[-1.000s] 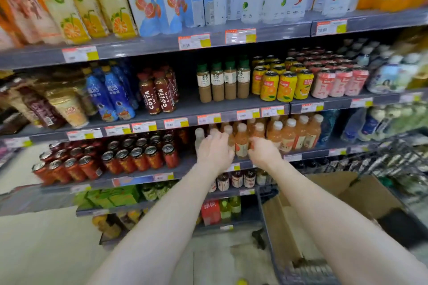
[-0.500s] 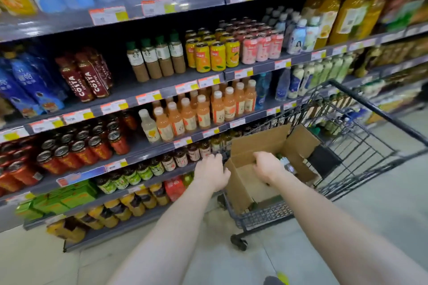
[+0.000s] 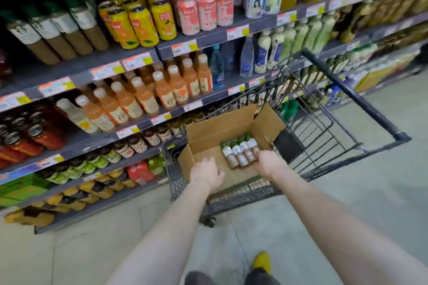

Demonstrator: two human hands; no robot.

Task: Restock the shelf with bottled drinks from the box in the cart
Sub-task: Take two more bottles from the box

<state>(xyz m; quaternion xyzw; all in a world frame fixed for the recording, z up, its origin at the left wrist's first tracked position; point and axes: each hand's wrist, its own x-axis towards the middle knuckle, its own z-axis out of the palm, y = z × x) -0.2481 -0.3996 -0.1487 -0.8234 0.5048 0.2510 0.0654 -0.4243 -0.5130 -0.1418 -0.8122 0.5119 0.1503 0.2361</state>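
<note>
An open cardboard box (image 3: 208, 136) sits in the black wire cart (image 3: 361, 109). Several brown bottled drinks (image 3: 239, 154) with green caps and white labels lie in a row in its right half. My right hand (image 3: 269, 164) reaches into the box and touches the rightmost bottles; its fingers are hidden under the hand. My left hand (image 3: 208, 174) hovers over the box's near left edge, fingers apart and holding nothing. Matching brown bottles (image 3: 58, 34) stand on the shelf (image 3: 129, 55) at upper left.
Orange bottled drinks (image 3: 143, 97) fill the shelf level just left of the cart. Yellow cans (image 3: 139, 23) and pink cans (image 3: 206, 11) stand above them. The cart stands close against the shelving. Grey floor stretches to the right, and a yellow shoe (image 3: 261, 261) shows below.
Both hands have left the orange bottles on the shelf and come down to the box in the cart. The view has swung down and to the right.
</note>
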